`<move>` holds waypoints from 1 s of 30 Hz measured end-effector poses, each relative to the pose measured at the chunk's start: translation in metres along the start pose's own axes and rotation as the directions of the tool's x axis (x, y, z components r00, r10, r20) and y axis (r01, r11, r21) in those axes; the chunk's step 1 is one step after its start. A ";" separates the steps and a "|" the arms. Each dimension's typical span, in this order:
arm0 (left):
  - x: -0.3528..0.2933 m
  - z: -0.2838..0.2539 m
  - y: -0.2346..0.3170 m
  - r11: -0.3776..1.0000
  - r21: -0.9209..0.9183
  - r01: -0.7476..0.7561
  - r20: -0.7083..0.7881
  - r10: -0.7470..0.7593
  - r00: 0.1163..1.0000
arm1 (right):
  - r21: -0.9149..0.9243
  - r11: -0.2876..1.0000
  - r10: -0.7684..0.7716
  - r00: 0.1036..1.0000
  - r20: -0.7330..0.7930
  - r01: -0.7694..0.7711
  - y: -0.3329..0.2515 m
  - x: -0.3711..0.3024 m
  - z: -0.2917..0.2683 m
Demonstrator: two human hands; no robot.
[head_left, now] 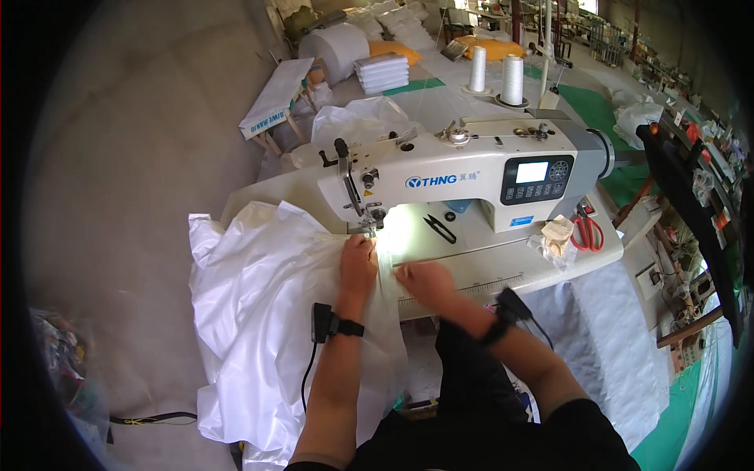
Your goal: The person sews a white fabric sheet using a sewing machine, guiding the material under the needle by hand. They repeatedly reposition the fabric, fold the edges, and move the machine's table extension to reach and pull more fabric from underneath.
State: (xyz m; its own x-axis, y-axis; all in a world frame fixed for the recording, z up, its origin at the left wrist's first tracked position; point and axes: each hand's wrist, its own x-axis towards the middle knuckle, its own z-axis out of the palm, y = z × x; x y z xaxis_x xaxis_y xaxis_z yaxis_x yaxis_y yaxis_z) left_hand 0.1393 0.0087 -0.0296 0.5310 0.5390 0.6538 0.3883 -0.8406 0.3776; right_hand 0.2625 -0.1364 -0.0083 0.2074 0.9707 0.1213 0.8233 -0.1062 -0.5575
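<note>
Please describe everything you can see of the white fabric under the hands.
The white fabric looks thin, slightly glossy and woven. It is crumpled, lies on the sewing table under the machine's needle area, and hangs down the table's left side toward the floor. The left hand and right hand press flat on it.

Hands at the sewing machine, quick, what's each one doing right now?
Left hand: open, pressed flat on the white fabric beside the needle.
Right hand: resting on the fabric's edge; grip cannot be told.
</note>
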 end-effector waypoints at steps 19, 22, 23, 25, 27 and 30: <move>0.002 -0.003 0.002 0.966 -0.126 0.226 0.020 -0.225 0.974 | -0.246 0.873 -0.484 0.812 -0.326 0.421 0.014 0.087 0.024; 0.001 -0.004 0.003 0.994 0.090 0.059 0.064 -0.064 0.996 | -0.470 0.786 -0.497 0.862 -0.093 0.402 0.012 0.084 0.019; 0.001 -0.004 0.003 0.993 0.106 0.059 0.070 -0.067 0.995 | -0.393 0.823 -0.494 0.859 -0.136 0.410 0.012 0.083 0.016; 0.001 -0.003 0.004 0.992 0.119 0.040 0.067 -0.048 0.997 | -0.320 0.850 -0.486 0.857 -0.173 0.418 0.014 0.080 0.012; 0.001 -0.002 0.004 0.988 0.138 0.062 0.052 -0.069 0.996 | -0.128 0.980 -0.190 0.917 -0.352 0.154 0.017 0.077 0.010; 0.000 0.000 0.003 0.987 0.143 0.074 0.034 -0.080 0.996 | -0.141 0.981 -0.174 0.912 -0.373 0.129 0.018 0.078 0.012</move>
State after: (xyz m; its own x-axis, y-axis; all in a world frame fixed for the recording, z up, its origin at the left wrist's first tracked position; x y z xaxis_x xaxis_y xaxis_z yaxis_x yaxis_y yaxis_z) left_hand 0.1401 0.0063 -0.0286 0.5237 0.6062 0.5986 0.5304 -0.7818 0.3277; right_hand 0.2868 -0.0600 -0.0185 0.2430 0.8230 0.5135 0.9096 -0.0094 -0.4154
